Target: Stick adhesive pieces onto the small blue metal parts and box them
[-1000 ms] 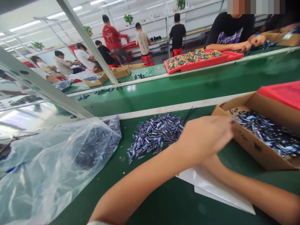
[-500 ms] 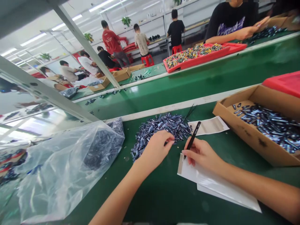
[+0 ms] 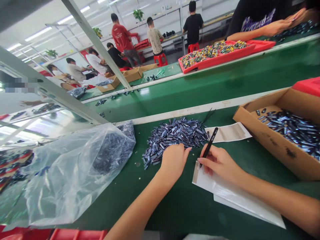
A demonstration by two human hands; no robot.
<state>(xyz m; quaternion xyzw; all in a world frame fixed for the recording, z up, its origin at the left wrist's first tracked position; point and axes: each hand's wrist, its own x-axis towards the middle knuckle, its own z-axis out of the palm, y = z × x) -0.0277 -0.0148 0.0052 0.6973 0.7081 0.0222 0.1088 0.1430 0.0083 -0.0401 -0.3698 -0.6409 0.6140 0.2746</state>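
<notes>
My left hand point(image 3: 174, 161) reaches to the near edge of a pile of small dark blue, shiny elongated parts point(image 3: 172, 133). Its thumb stands apart to the right, while the other fingertips are mostly hidden beyond the back of the hand. Pinched in my right hand point(image 3: 221, 162) is a pair of slim black tweezers point(image 3: 210, 144), tips pointing down at white sheets point(image 3: 240, 190) with a grey-brown strip at the end. Part of that hand rests over the sheets. Just behind it lies another white sheet with a beige band point(image 3: 231, 132), a small dark part at its left end.
A clear plastic bag point(image 3: 62, 180) of similar parts lies left. At right stands a cardboard box point(image 3: 272, 143) of shiny parts. Across the green bench, a red tray point(image 3: 195, 68) holds multicoloured pieces near a co-worker's hands point(image 3: 280, 26). A metal post point(image 3: 97, 43) rises left of centre.
My left hand has turned over the pile, its thumb now spread out from the curled fingers. The right hand keeps its hold on the tweezers. The view has shifted slightly.
</notes>
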